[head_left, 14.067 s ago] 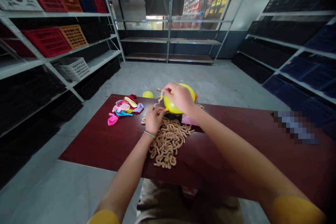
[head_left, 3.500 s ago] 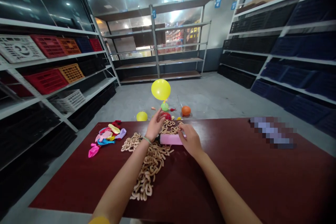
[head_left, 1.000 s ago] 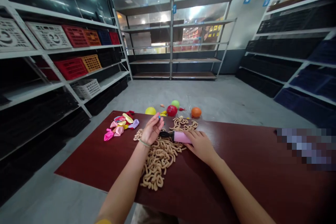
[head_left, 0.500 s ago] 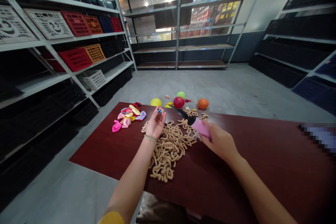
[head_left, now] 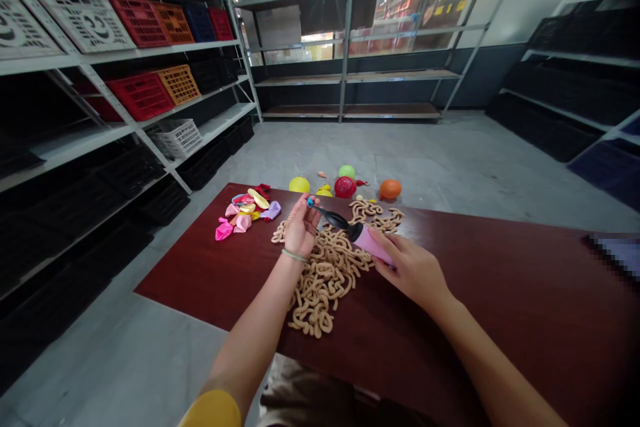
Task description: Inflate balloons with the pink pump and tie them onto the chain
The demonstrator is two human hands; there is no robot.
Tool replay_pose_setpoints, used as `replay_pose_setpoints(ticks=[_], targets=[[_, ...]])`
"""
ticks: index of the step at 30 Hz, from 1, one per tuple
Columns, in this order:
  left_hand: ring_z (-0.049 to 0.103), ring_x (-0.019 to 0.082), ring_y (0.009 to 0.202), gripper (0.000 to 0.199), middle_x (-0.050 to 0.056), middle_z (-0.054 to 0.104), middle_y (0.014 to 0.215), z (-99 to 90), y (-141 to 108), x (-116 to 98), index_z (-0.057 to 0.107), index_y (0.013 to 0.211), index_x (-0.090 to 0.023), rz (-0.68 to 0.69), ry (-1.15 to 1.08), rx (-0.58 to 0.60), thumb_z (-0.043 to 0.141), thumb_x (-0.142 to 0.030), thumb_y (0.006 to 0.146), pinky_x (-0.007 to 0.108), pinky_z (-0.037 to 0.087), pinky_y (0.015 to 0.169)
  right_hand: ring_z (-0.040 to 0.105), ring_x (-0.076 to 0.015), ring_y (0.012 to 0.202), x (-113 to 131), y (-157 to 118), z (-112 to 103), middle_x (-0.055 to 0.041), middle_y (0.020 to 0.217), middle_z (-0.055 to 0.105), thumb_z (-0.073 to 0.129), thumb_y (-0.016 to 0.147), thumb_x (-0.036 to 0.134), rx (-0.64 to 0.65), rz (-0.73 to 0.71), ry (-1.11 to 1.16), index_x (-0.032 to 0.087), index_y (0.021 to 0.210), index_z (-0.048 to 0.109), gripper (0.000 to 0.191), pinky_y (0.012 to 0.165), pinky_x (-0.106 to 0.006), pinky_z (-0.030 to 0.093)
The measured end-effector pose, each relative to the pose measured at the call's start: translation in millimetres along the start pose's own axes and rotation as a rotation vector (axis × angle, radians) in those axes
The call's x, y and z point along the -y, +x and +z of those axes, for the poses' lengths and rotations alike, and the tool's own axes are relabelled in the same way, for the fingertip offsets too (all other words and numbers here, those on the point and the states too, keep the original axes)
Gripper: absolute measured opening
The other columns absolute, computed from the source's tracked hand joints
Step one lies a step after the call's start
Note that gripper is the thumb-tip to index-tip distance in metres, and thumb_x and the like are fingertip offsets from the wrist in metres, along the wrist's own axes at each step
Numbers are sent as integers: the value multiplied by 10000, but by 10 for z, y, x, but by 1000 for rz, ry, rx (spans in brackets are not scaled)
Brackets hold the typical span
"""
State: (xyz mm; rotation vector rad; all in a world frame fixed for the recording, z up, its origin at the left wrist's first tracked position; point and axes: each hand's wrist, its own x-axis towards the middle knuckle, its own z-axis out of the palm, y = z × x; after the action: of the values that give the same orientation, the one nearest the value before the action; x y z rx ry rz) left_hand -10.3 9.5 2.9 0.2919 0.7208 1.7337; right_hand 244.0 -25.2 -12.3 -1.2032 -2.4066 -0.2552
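1. The left hand [head_left: 301, 230] is raised palm-up above the worktop [head_left: 475, 327], and its grip is pinching a small blue piece [head_left: 311, 202] at the fingertips. The piece is too small to identify.
2. The right hand [head_left: 411, 270] is grasping a pink balloon pump [head_left: 373, 245] by its body, with the grip closed around it and the fingers lying along the pink barrel.
3. The pump is sitting tilted in the air over the worktop, between the two hands. Its black nozzle [head_left: 333, 218] is pointing up and left, and its tip is ending just beside the blue piece. Whether they are touching, I cannot tell.
4. A heap of tan curled strands [head_left: 325, 273] is lying on the worktop beneath both hands, and the left wrist is passing over it.
5. A pile of flat balloons [head_left: 243, 217] in pink, yellow, lilac and red is resting on the worktop, left of the left hand.
6. Inflated yellow [head_left: 299, 185], red [head_left: 345, 187], green [head_left: 347, 172] and orange [head_left: 390, 189] balloons are sitting on the concrete floor [head_left: 450, 160] beyond the far edge.
7. Metal shelving [head_left: 345, 80] is standing ahead, and a red crate [head_left: 140, 97] and an orange crate [head_left: 173, 85] are sitting on the shelves to the left.
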Motion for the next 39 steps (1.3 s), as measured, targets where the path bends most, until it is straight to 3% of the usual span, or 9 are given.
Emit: replay_pose_setpoints(ticks=[12, 23, 31, 39], targets=[[674, 105, 969, 248, 10, 709, 1022, -37, 44, 67, 633, 1094, -224, 96, 113, 15, 672, -221, 849, 209, 525, 837, 632, -219, 961, 16, 0, -12, -73, 1179, 649, 508, 918, 358, 10, 34, 21, 294, 1476, 382, 576, 803, -317, 505], [681, 114, 906, 248, 25, 713, 963, 53, -22, 84, 639, 1061, -186, 121, 107, 1, 685, -166, 818, 238, 521, 845, 630, -212, 945, 26, 6, -25, -67, 1148, 654, 518, 917, 358, 31, 44, 27, 294, 1475, 385, 577, 787, -305, 493], [673, 146, 1000, 400, 41, 710, 1040, 9, -24, 170, 605, 1151, -207, 170, 199, 73, 744, -264, 780, 300, 493, 943, 623, -209, 972, 37, 3, -29, -60, 1164, 646, 506, 923, 369, 32, 54, 30, 303, 1481, 368, 579, 773, -298, 491], [696, 155, 911, 612, 39, 716, 996, 59, -93, 215, 481, 1313, -252, 195, 232, 91, 757, -264, 768, 297, 520, 861, 621, -222, 999, 51, 0, -26, -76, 1184, 643, 503, 931, 377, 34, 71, 52, 300, 1481, 365, 572, 785, -301, 486]])
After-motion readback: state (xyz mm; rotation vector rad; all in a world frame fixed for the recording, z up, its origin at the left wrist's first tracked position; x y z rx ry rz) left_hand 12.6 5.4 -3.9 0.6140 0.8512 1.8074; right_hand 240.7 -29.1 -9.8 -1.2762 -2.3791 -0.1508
